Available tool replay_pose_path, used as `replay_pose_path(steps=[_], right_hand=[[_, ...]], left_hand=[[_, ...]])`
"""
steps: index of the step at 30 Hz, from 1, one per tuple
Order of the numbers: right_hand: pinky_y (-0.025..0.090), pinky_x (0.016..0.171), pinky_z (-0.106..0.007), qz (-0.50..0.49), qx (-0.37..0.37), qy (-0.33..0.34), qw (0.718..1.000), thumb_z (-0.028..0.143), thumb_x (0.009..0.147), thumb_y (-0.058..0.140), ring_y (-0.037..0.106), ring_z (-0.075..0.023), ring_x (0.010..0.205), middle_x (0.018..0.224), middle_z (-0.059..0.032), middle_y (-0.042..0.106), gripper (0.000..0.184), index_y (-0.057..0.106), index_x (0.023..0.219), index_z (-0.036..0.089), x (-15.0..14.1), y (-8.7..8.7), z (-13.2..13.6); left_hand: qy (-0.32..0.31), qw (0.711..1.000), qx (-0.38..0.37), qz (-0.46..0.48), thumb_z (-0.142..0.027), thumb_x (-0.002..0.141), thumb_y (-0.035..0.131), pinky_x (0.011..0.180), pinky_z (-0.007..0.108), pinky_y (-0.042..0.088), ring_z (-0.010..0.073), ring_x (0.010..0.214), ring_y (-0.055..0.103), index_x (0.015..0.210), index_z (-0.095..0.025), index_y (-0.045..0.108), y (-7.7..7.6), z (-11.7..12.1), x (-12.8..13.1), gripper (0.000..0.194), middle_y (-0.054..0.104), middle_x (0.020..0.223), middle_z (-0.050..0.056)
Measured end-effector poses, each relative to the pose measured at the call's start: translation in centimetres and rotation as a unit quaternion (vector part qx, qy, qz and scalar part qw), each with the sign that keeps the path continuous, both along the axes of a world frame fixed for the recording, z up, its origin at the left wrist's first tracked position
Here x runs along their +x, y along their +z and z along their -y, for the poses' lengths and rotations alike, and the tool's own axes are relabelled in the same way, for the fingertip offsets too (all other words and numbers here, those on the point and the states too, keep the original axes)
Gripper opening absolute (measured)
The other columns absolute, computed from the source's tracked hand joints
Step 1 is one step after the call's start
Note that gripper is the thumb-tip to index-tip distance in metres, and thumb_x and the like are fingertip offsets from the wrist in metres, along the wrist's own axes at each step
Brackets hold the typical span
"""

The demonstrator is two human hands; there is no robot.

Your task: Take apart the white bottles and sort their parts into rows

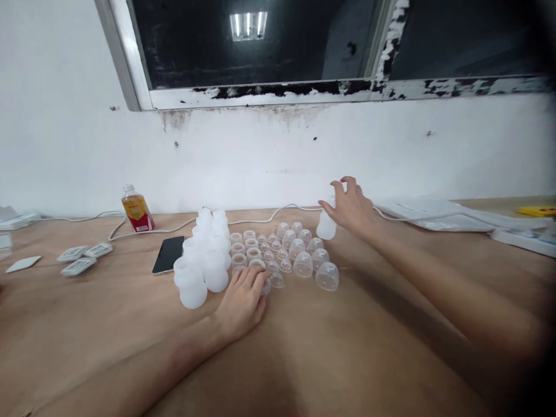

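Note:
My left hand [242, 301] lies on the wooden table [304, 347], its fingertips resting on a small clear plastic cup [266, 286] at the near edge of a cluster. Several clear dome-shaped cups [303, 263] and small rings [249, 244] are laid out in rows in front of me. To their left stands a group of frosted white plastic bottles [204, 260]. My right hand [351, 207] reaches to the far right of the cluster and grips a white frosted bottle [326, 226] standing on the table.
A black phone [168, 254] lies left of the bottles. An orange-labelled drink bottle [136, 209] stands near the wall. White cable [260, 219] runs along the back. Small white flat devices [80, 259] lie at the left; papers [434, 213] and a yellow object [536, 211] at the right.

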State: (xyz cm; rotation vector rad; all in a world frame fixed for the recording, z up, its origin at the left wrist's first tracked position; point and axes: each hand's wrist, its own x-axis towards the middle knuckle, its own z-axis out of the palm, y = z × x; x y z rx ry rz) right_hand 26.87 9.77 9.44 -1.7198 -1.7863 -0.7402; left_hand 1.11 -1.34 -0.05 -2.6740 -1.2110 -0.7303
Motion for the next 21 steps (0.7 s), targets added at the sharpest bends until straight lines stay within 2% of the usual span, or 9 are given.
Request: replay_pose_path(steps=[3,4,7,10,13,15,17,19,21], right_hand=[[0.036,0.061,-0.037,0.010,-0.193,-0.056,0.980,0.048,0.074,0.044,0.051,-0.0309,0.084,0.096,-0.0191,0.050,0.052,0.039,0.111,0.011,2.6,0.5,-2.9],[0.035,0.059,-0.035,-0.006,-0.217,-0.063,0.974,0.051,0.074,0.042,0.052,-0.0298,0.080,0.090,-0.0195,0.052,0.055,0.038,0.111,0.009,3.3,0.7,-3.1],[0.033,0.054,-0.033,-0.025,-0.151,-0.057,0.987,0.058,0.072,0.038,0.051,-0.0278,0.073,0.083,-0.0192,0.052,0.060,0.036,0.107,0.009,4.3,1.9,-0.8],[0.032,0.047,-0.030,-0.063,-0.033,-0.053,0.996,0.061,0.066,0.045,0.049,-0.0261,0.065,0.069,-0.0117,0.050,0.051,0.037,0.090,0.017,3.0,3.2,4.8],[0.032,0.043,-0.026,-0.118,-0.028,0.112,0.986,0.059,0.063,0.049,0.045,-0.0172,0.051,0.055,-0.0027,0.046,0.041,0.036,0.068,0.021,-0.4,2.4,11.1],[0.033,0.040,-0.023,-0.183,-0.138,0.262,0.937,0.051,0.064,0.053,0.044,-0.0129,0.047,0.054,-0.0005,0.047,0.034,0.042,0.068,0.020,-3.0,0.6,14.2],[0.031,0.037,-0.021,-0.212,-0.218,0.353,0.885,0.046,0.063,0.057,0.040,-0.0093,0.044,0.051,0.0013,0.042,0.033,0.040,0.061,0.018,-4.9,-1.5,15.9],[0.029,0.038,-0.019,-0.208,-0.218,0.409,0.861,0.044,0.059,0.060,0.035,-0.0071,0.044,0.050,0.0027,0.038,0.036,0.037,0.057,0.017,-5.9,-3.2,16.1],[0.026,0.039,-0.019,-0.201,-0.205,0.429,0.856,0.043,0.057,0.061,0.032,-0.0064,0.044,0.050,0.0032,0.035,0.038,0.034,0.055,0.016,-6.2,-4.4,15.6]], left_hand=[[-0.002,1.000,-0.001,-0.007,-0.013,0.072,0.041,0.088,0.036,0.032,0.0207,0.104,0.037,0.109,-0.012,0.039,-0.1,0.0,0.1,0.037,0.043,0.112,0.009],[-0.003,1.000,0.002,-0.007,-0.014,0.073,0.041,0.088,0.036,0.032,0.0207,0.104,0.037,0.109,-0.012,0.039,-0.1,0.0,0.1,0.037,0.043,0.112,0.009],[-0.013,0.999,0.037,0.008,-0.015,0.073,0.041,0.090,0.037,0.031,0.0220,0.108,0.035,0.111,-0.012,0.037,0.4,0.3,-0.2,0.038,0.039,0.117,0.011],[-0.025,0.991,0.126,0.041,-0.016,0.074,0.043,0.092,0.040,0.028,0.0256,0.116,0.026,0.112,-0.011,0.034,2.1,1.2,-0.3,0.040,0.030,0.125,0.014],[-0.041,0.981,0.169,0.086,-0.030,0.075,0.049,0.095,0.041,0.025,0.0263,0.120,0.023,0.119,-0.010,0.027,4.0,2.7,0.1,0.053,0.026,0.128,0.017],[-0.070,0.988,0.113,0.081,-0.047,0.069,0.052,0.095,0.040,0.027,0.0265,0.119,0.026,0.124,-0.009,0.020,4.7,3.7,0.5,0.074,0.028,0.127,0.018],[-0.110,0.991,0.035,0.070,-0.057,0.063,0.053,0.092,0.039,0.031,0.0256,0.113,0.035,0.125,-0.009,0.015,4.5,4.4,0.9,0.087,0.037,0.122,0.017],[-0.141,0.986,-0.061,0.060,-0.052,0.067,0.052,0.083,0.034,0.039,0.0217,0.099,0.048,0.123,-0.013,0.017,4.0,4.8,0.9,0.077,0.048,0.112,0.012],[-0.146,0.974,-0.165,0.045,-0.041,0.073,0.049,0.069,0.027,0.044,0.0174,0.083,0.055,0.118,-0.017,0.026,3.7,4.9,0.5,0.056,0.055,0.099,0.005]])
